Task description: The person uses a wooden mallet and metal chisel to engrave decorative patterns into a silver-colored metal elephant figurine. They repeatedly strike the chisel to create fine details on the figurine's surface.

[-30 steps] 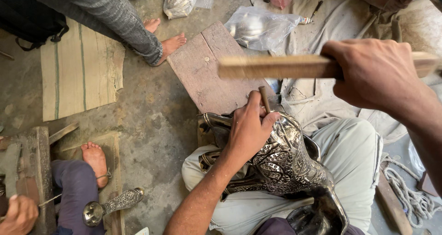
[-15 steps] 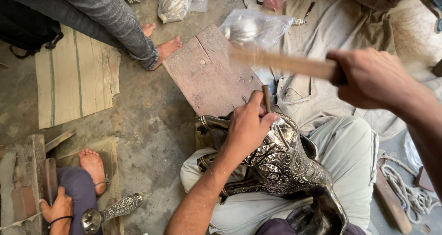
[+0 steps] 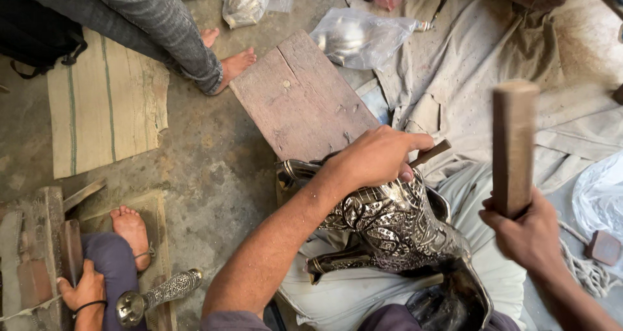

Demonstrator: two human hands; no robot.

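On the lap, the engraved metal vessel (image 3: 396, 227) lies under the left hand (image 3: 376, 157) gripping a punch (image 3: 429, 153); right hand (image 3: 529, 230) clenches a wooden mallet (image 3: 514, 146).

**Chisel on engraved metal, wooden block raised**

The left hand (image 3: 376, 157) grips a small chisel-like tool (image 3: 429, 153) against an ornate engraved metal vessel (image 3: 396, 224) lying across the person's lap. The right hand (image 3: 529, 233) holds a wooden block (image 3: 514, 146) upright, well above the tool. A worn wooden board (image 3: 298, 97) lies just beyond. At lower left, another person's hand (image 3: 84, 289) rests near what seems a second engraved piece (image 3: 159, 295).
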